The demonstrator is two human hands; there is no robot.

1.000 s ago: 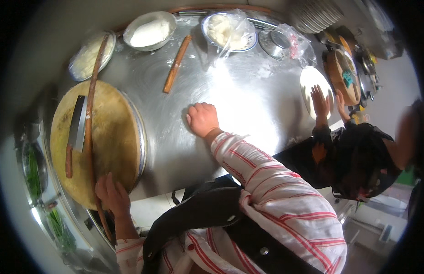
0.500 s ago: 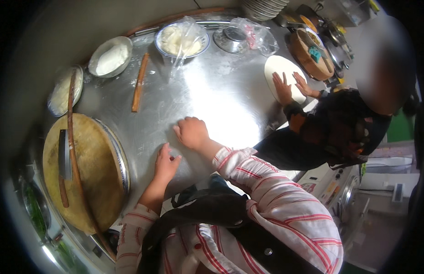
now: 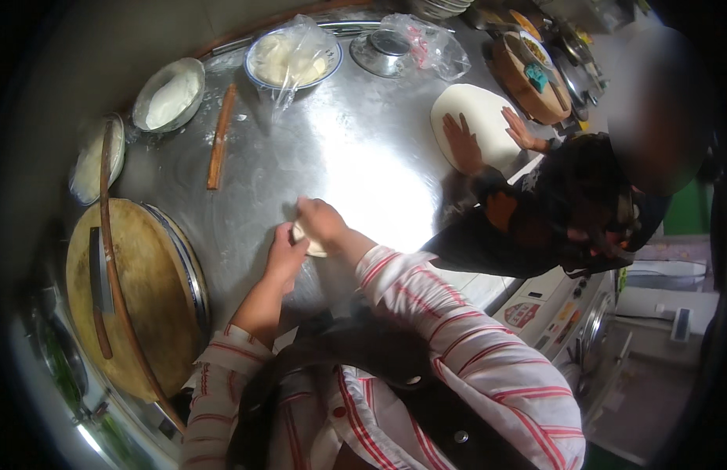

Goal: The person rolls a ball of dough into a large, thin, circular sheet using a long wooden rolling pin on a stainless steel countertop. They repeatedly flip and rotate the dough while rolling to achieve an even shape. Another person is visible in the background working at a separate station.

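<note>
A small pale piece of dough (image 3: pixel 314 248) is between my two hands, low over the steel table. My left hand (image 3: pixel 285 257) is closed on its left side. My right hand (image 3: pixel 324 222) curls over it from the far right, fingers bent and covering much of it. To the right, a co-worker's hands (image 3: pixel 465 146) lie flat on a wide, round sheet of dough (image 3: pixel 479 106). Beyond my hands at the far left lies a short wooden rolling pin (image 3: pixel 221 141).
A round wooden chopping board (image 3: pixel 156 305) at left bears a cleaver (image 3: pixel 102 270) and a long wooden stick (image 3: pixel 115 274). Along the back stand a bowl of flour (image 3: pixel 175 94), a plastic-covered bowl of dough (image 3: pixel 289 63) and an upturned metal dish (image 3: pixel 383 51). The co-worker stands close on my right.
My hands have come together, and the dough now shows between them. The co-worker's hands have shifted on the sheet, which shows more of its surface. The whole view has moved slightly.
</note>
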